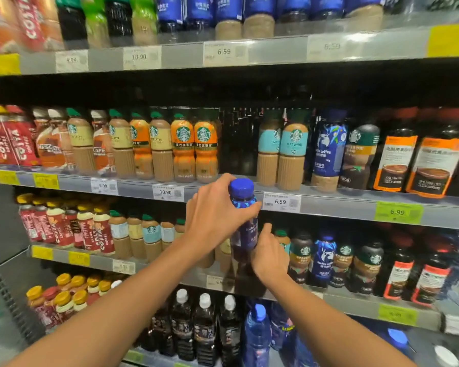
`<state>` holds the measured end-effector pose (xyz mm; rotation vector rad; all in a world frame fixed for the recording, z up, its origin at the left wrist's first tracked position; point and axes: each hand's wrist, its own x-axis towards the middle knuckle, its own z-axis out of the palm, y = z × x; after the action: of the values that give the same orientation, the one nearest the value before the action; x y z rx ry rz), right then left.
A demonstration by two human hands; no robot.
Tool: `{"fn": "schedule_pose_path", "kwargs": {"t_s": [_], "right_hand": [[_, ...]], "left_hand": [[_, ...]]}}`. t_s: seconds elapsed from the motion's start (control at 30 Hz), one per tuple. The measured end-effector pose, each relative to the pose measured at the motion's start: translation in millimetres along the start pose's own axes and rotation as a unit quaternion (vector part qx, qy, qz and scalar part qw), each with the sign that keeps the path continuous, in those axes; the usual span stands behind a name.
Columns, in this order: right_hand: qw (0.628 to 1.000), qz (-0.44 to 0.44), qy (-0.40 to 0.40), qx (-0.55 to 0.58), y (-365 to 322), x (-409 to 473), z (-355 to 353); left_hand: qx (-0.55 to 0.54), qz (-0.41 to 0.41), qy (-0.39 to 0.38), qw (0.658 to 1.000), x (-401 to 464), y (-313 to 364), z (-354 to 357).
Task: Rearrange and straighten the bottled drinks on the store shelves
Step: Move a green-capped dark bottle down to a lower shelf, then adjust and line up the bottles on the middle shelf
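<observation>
A dark blue coffee bottle (243, 223) with a blue cap is held upright in front of the shelves, between the second and third shelf levels. My left hand (215, 210) wraps its neck and upper body from the left. Lower down, my right hand (269, 256) grips the bottle's bottom part from the right. Just above the bottle, the second shelf (342, 205) has a dark empty gap (237, 144) between the orange Starbucks bottles (194, 147) and the light blue Flat White bottles (284, 152). A matching blue bottle (329, 149) stands right of those.
Red Costa bottles (11, 141) and Nescafe bottles fill the second shelf's left end. Black and orange labelled bottles (419, 165) stand at its right. The third shelf (96, 260) holds more coffee bottles. Dark tea bottles (204, 329) with white caps stand on the bottom level.
</observation>
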<state>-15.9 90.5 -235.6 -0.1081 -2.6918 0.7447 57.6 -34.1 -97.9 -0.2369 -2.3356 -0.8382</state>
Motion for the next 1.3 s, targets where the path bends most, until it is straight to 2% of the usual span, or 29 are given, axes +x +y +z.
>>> {"fn": "schedule_pose_path", "kwargs": {"t_s": [0.13,0.47,0.73,0.83,0.93,1.03,1.2,1.3], "right_hand": [[0.998,-0.032,-0.021,-0.040,-2,1,-10],[0.988,-0.110,-0.078,0.077,3,-13,-46],[0.964,-0.157,-0.151,0.155,-7,-14,-149],[0.963,-0.164,-0.123,0.176,-18,-10,-185],[0.968,-0.195,-0.077,0.141,-25,-2,-212],[0.973,-0.186,-0.057,0.127,-23,4,-230],[0.974,-0.160,-0.023,0.156,-27,17,-229],[0.979,-0.139,-0.014,0.146,-31,22,-221]], "left_hand": [[-0.025,0.002,0.027,0.999,16,14,-11],[-0.083,-0.015,0.131,0.988,78,50,-55],[-0.104,-0.062,0.115,0.986,118,64,-49],[-0.133,-0.081,0.085,0.984,124,60,-39],[-0.160,-0.106,0.066,0.979,128,54,-33],[-0.178,-0.114,0.063,0.975,131,51,-32],[-0.109,-0.054,0.059,0.991,128,64,-26],[-0.100,-0.061,0.070,0.991,124,75,-18]]}}
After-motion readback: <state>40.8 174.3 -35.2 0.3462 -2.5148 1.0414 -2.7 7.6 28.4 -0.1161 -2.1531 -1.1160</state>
